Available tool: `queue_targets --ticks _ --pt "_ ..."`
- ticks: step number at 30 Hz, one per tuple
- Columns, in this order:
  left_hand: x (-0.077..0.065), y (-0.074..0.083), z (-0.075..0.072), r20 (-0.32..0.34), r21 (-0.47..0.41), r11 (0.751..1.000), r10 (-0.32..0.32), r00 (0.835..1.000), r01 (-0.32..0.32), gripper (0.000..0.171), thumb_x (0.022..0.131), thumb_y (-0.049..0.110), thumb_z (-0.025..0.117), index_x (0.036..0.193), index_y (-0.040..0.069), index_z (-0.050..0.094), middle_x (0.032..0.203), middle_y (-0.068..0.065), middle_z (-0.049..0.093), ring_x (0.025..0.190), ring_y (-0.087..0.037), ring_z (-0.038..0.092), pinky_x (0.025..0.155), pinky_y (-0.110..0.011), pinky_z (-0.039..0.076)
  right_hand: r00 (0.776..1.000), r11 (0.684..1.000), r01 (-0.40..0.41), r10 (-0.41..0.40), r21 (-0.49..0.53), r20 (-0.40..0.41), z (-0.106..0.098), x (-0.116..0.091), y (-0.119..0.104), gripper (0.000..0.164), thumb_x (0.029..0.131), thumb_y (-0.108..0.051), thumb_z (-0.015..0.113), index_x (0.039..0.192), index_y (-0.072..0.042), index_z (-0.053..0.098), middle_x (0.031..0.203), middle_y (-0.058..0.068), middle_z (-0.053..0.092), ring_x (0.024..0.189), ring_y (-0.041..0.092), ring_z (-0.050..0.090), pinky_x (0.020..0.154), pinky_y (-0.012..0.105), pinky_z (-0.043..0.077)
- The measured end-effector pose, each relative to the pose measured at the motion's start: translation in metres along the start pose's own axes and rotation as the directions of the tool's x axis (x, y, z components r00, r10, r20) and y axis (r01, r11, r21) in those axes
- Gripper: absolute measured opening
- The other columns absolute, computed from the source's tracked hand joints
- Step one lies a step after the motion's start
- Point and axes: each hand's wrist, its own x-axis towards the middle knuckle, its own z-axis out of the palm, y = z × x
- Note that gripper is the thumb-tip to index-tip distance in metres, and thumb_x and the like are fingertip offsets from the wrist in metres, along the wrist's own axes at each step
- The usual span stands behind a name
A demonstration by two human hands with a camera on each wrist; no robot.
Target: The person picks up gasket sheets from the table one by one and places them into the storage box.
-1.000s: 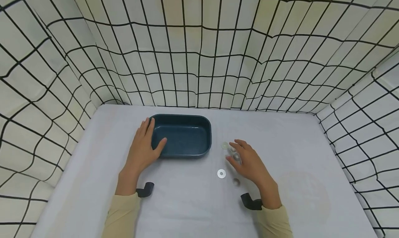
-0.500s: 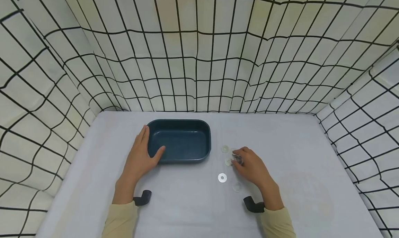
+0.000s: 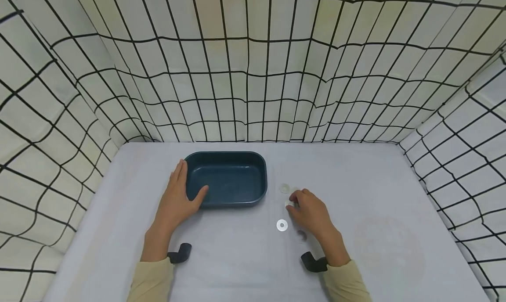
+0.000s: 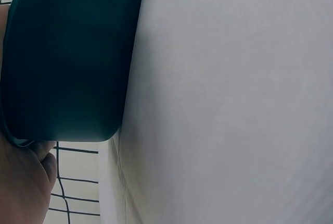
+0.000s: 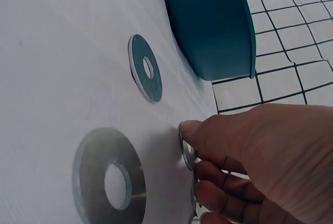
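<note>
A dark teal rectangular tray (image 3: 225, 204) sits on the white cloth. My left hand (image 3: 174, 203) rests against its left end, fingers straight along the outside and thumb over the near rim. To the tray's right lie several flat metal washers, one bright washer (image 3: 282, 225) nearest the middle and a pale washer (image 3: 285, 188) farther back. My right hand (image 3: 311, 212) reaches down over the others with its fingers curled. In the right wrist view, its thumb presses on the edge of a washer (image 5: 185, 153) between thumb and fingers; more washer edges show partly hidden behind the fingertips.
A large washer (image 5: 86, 182) lies flat close to the right wrist camera. Black netting over white cloth (image 3: 247, 87) walls the back and sides. Black wrist mounts (image 3: 314, 262) stick out from both forearms.
My right hand first closed down onto the washers, then shifted slightly left onto a neighbouring washer. The left hand has stayed at the tray; the head view has tilted slightly.
</note>
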Motion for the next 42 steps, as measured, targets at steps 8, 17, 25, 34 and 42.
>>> queue_targets --ticks 8,17,25,34,42 --pt "-0.001 0.001 -0.003 0.014 0.01 1.0 -0.005 1.0 0.004 0.104 0.101 0.055 0.062 0.171 0.005 0.003 0.18 -0.016 0.004 0.163 -0.053 0.013 0.131 -0.069 0.022 1.0 0.996 0.013 -0.013 -0.084 -0.009 0.001 -0.002 -0.009 0.022 0.093 -0.019 0.08 0.105 -0.005 0.069 0.091 0.007 0.066 0.076 0.017 0.056 0.069 0.034 0.054" --pt "0.003 0.002 -0.002 0.015 0.024 1.0 0.0 1.0 -0.001 0.105 0.101 0.056 0.062 0.171 0.008 0.0 0.18 -0.018 0.005 0.165 -0.046 0.014 0.131 -0.066 0.023 0.999 0.98 0.033 -0.037 -0.197 -0.017 -0.005 0.002 -0.032 0.012 0.091 -0.003 0.076 0.101 0.004 0.075 0.083 0.013 0.069 0.069 0.019 0.057 0.062 0.032 0.052" --pt "0.001 0.002 0.0 0.005 0.021 1.0 0.005 1.0 -0.006 0.105 0.101 0.056 0.062 0.171 0.009 0.0 0.18 -0.017 0.006 0.165 -0.044 0.015 0.131 -0.066 0.024 0.999 0.98 -0.002 0.01 -0.198 0.04 -0.01 0.007 -0.041 0.018 0.077 0.001 0.085 0.093 0.004 0.078 0.076 0.011 0.067 0.065 0.019 0.05 0.057 0.03 0.043" --pt "0.001 0.001 -0.003 0.014 0.028 1.0 0.004 1.0 -0.004 0.103 0.102 0.055 0.062 0.171 0.01 0.001 0.18 -0.016 0.005 0.166 -0.044 0.014 0.131 -0.066 0.024 0.999 0.965 0.029 -0.023 -0.26 0.028 -0.006 0.011 -0.043 0.021 0.074 -0.003 0.089 0.092 0.002 0.079 0.075 0.012 0.069 0.062 0.018 0.05 0.055 0.029 0.044" --pt "0.0 0.002 -0.003 0.017 0.022 1.0 -0.001 1.0 0.001 0.101 0.102 0.054 0.062 0.171 0.009 0.003 0.18 -0.016 0.005 0.165 -0.045 0.014 0.131 -0.066 0.024 0.994 0.97 0.113 -0.113 -0.216 0.014 -0.008 0.016 -0.024 0.014 0.073 -0.011 0.085 0.077 -0.007 0.072 0.067 0.002 0.061 0.06 0.014 0.047 0.052 0.026 0.037"
